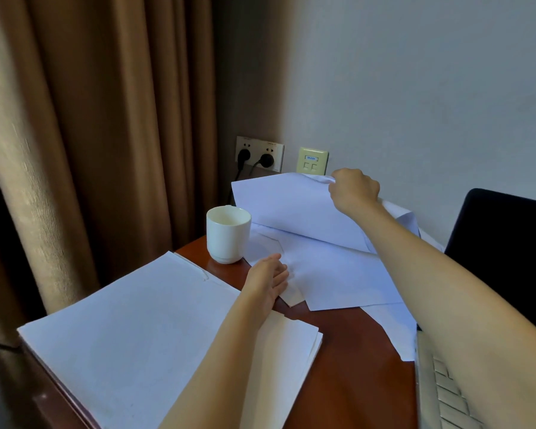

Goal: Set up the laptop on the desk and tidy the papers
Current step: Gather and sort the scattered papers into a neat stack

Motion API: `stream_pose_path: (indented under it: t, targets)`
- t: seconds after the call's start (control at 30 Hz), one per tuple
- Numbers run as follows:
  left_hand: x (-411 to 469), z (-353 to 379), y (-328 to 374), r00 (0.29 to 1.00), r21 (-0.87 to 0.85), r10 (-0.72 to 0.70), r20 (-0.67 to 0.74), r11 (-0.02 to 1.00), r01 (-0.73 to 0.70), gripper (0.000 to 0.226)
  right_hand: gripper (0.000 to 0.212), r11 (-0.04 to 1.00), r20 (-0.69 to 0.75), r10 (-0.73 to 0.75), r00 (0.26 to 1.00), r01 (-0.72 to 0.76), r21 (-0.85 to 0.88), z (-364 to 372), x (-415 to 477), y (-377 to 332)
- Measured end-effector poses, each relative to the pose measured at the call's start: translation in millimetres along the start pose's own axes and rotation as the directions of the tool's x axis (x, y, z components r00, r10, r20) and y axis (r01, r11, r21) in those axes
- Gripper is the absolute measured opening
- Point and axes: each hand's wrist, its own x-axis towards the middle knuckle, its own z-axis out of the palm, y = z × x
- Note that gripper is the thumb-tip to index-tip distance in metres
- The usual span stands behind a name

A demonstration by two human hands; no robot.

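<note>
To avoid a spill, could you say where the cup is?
Head view, left of centre: cup on the desk, far end, beside the loose sheets.

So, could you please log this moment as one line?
right hand: pinches lifted sheet; left hand: rests on scattered papers; paper stack: near left; cup: upright; laptop: open, right

One white cup (228,233) on the desk (347,351). One paper stack (143,335), near left. Far right, one lifted sheet (291,205) above loose sheets (338,274) that overlap too much to count. One laptop (444,391), right. Two hands: left hand (268,278) and right hand (353,188). Two wall plates: socket plate (259,150) holding two plugs (266,159), and data plate (312,161).
</note>
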Motion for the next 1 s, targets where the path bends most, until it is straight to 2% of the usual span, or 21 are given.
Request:
stream_pose_path:
  t: [0.13,0.23,0.37,0.5,0.73,0.9,1.0]
  targets:
    - [-1.4,-0.6,0.7,1.000,0.024,-0.007,0.010,1.000,0.007,0.030,0.024,1.000,-0.024,0.020,1.000,-0.020,-0.001,-13.7,1.4,1.5]
    - [-5.4,-2.6,5.0,0.998,0.009,-0.045,0.042,0.999,0.045,0.010,0.025,0.999,-0.030,0.033,0.999,-0.033,0.007,-24.0,-0.4,1.0]
    - [-11.3,-4.7,12.2,0.991,-0.047,-0.041,0.127,0.998,0.047,0.007,0.020,1.000,-0.046,0.021,0.999,-0.020,0.019,-40.1,-7.8,-4.0]
    - [-21.4,-2.2,17.3,0.992,-0.021,-0.026,0.124,0.999,0.028,0.003,0.019,0.999,-0.072,-0.023,0.997,0.025,0.026,-53.3,-19.1,-10.9]
    - [-46.9,12.0,47.9,0.982,0.100,0.025,0.188,0.994,-0.044,0.007,0.023,0.996,-0.128,0.019,0.992,-0.008,0.090,-77.5,-38.7,-12.2]
    - [-70.9,20.0,62.0,0.980,0.076,0.065,0.188,0.994,-0.080,0.025,0.024,0.987,-0.166,0.016,0.986,0.011,0.161,-96.8,-55.9,-10.1]
    - [-81.5,21.4,64.6,0.986,0.042,0.050,0.159,0.997,-0.057,0.045,0.026,0.982,-0.106,-0.081,0.991,0.098,0.163,-98.2,-76.9,-9.5]
